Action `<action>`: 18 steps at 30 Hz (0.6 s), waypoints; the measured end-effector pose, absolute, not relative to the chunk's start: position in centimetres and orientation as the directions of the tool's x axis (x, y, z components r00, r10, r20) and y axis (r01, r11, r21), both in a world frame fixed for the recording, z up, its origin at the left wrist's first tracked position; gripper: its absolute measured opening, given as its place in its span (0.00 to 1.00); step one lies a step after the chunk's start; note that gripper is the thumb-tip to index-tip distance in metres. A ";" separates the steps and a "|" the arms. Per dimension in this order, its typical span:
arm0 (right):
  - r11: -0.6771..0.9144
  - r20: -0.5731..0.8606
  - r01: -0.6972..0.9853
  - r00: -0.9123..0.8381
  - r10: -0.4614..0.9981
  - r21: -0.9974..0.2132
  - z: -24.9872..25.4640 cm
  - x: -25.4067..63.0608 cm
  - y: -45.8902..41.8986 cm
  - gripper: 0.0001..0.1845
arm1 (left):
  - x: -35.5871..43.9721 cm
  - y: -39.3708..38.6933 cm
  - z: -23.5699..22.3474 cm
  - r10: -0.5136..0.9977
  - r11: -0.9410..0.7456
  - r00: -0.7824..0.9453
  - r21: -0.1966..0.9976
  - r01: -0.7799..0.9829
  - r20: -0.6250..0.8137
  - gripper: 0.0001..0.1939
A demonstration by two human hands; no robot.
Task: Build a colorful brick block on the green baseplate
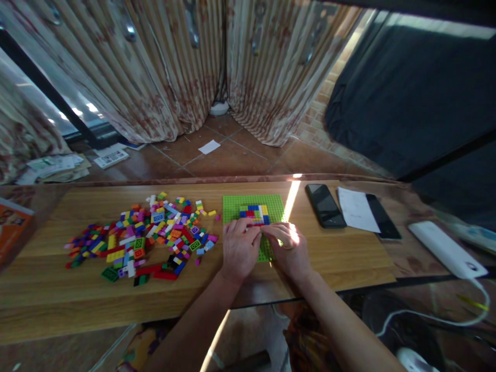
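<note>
1. At the far left, an orange printed item (12,227) is noted, cut off by the edge of the view.
2. To its right, a loose pile of toy bricks (155,227) is spread on the wooden table (329,263). Many colours are mixed; long red bricks (165,275) and a dark green brick (110,274) are found at the near side.
3. The green baseplate (232,205) is laid flat on the table, just beside the right end of the pile. On it, a low brick structure (251,213) in blue, red, white and yellow is seen, its near side partly covered by the fingers.
4. The left hand (239,250) is placed over the near left part of the baseplate, its fingers bent and drawn narrow at the near edge of the structure. Whether a brick is pinched there cannot be told.
5. The right hand (290,249) is placed over the near right part, its fingers likewise curled narrow and brought close to those of the left. Its hold on any brick cannot be confirmed. Bright sunlight is cast on its back.
6. Farther right, a black phone (326,206), a white paper (358,209) partly covering a dark flat device (383,217), and a white device (447,249) with a cable attached are recorded.
</note>
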State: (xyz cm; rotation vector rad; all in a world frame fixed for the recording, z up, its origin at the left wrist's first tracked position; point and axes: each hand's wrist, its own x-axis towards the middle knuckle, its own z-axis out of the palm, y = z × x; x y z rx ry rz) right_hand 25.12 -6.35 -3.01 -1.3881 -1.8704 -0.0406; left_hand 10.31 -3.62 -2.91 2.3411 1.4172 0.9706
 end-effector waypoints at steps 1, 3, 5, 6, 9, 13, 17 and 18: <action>0.382 0.587 0.822 -0.073 0.806 -0.422 -3.0 25.1 -6.4 0.10 | 10.3 -3.6 -2.9 0.850 -0.510 0.317 0.510 0.693 0.421 0.05; 0.336 0.549 0.813 -0.025 0.836 -0.475 -2.9 25.2 -6.6 0.10 | 10.3 -3.5 -3.0 0.842 -0.524 0.328 0.505 0.686 0.428 0.06; 0.287 0.498 0.774 0.043 0.866 -0.565 -2.7 25.2 -6.7 0.11 | 10.4 -3.5 -2.9 0.838 -0.531 0.336 0.497 0.686 0.430 0.06; 0.259 0.471 0.743 0.084 0.878 -0.617 -2.6 25.2 -6.8 0.11 | 10.4 -3.5 -2.9 0.836 -0.533 0.340 0.494 0.687 0.430 0.06; 0.145 0.370 0.638 0.234 0.899 -0.756 -2.0 25.3 -6.7 0.12 | 10.5 -3.4 -2.7 0.832 -0.540 0.350 0.482 0.690 0.431 0.05; 0.008 0.220 0.509 0.356 0.908 -0.860 -1.6 25.5 -6.3 0.14 | 10.7 -3.4 -2.5 0.824 -0.552 0.367 0.465 0.693 0.432 0.04; -0.043 0.131 0.450 0.348 0.928 -0.892 -1.9 25.7 -6.0 0.14 | 10.8 -3.4 -2.3 0.812 -0.567 0.388 0.430 0.702 0.436 0.04; -0.039 0.130 0.443 0.346 0.929 -0.895 -1.9 25.8 -6.0 0.14 | 10.8 -3.3 -2.3 0.811 -0.567 0.388 0.426 0.705 0.438 0.04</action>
